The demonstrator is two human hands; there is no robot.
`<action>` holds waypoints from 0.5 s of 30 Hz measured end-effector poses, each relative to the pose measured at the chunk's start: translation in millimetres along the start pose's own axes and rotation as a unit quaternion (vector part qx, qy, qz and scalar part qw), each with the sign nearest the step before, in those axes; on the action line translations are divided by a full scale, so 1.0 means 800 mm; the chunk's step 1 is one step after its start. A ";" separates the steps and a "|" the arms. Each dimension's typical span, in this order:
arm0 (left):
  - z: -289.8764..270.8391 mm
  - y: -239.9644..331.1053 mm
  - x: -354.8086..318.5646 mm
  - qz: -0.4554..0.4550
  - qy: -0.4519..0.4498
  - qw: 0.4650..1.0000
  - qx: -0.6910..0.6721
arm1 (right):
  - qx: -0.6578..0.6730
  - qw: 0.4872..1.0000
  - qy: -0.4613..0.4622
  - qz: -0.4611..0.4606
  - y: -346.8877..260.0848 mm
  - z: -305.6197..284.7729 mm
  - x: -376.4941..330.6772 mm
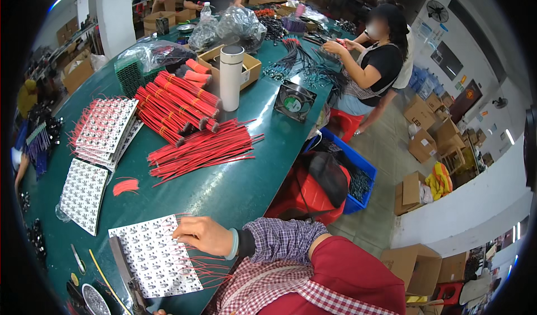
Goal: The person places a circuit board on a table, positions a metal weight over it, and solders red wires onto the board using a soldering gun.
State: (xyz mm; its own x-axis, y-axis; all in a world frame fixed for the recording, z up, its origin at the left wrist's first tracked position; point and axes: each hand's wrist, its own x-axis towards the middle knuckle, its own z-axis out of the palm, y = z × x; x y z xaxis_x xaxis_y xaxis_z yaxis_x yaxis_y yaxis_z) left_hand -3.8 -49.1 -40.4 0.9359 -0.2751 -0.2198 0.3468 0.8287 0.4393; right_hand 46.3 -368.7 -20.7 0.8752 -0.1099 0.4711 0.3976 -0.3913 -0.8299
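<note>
A white sheet [151, 253] printed with rows of small dark patterns lies on the green table in front of me. Thin red wires [204, 267] stick out along its right side. Over the sheet's upper right edge is my right hand [204, 234], fingers curled and tips pressed together among the wires; whatever they pinch is too small to make out. A dark metal bar [122, 262] rests along the sheet's left edge. Only a fingertip of my left hand [160, 312] shows at the lower edge, near the bar's lower end, so its grip is hidden.
Similar sheets [84, 195] are stacked at left, with a short red wire bunch [126, 186] beside them. Beyond lie loose red wires [204, 150], tied bundles [176, 105], a white bottle [231, 77] and a fan [295, 101]. A metal bowl [95, 299] sits lower left. Co-workers are across the table.
</note>
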 end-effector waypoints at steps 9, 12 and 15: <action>-0.024 -0.005 0.009 0.067 0.070 0.995 0.004 | -0.028 0.999 0.001 -0.017 -0.027 0.018 -0.020; -0.009 -0.012 -0.006 0.107 0.073 0.988 0.087 | -0.025 0.998 -0.025 0.053 -0.045 0.023 -0.029; 0.021 -0.017 -0.032 0.155 0.094 0.969 0.167 | -0.007 0.996 -0.052 0.071 -0.055 0.035 -0.037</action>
State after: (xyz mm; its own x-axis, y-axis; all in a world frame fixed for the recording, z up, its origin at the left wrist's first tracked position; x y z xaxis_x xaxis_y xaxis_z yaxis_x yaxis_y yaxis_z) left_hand -31.8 -61.8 -26.2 0.9814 0.0824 -0.1734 0.0801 0.6451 0.7598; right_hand 10.4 -323.0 -6.7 0.9464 -0.0705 0.3152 0.2645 -0.3909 -0.8816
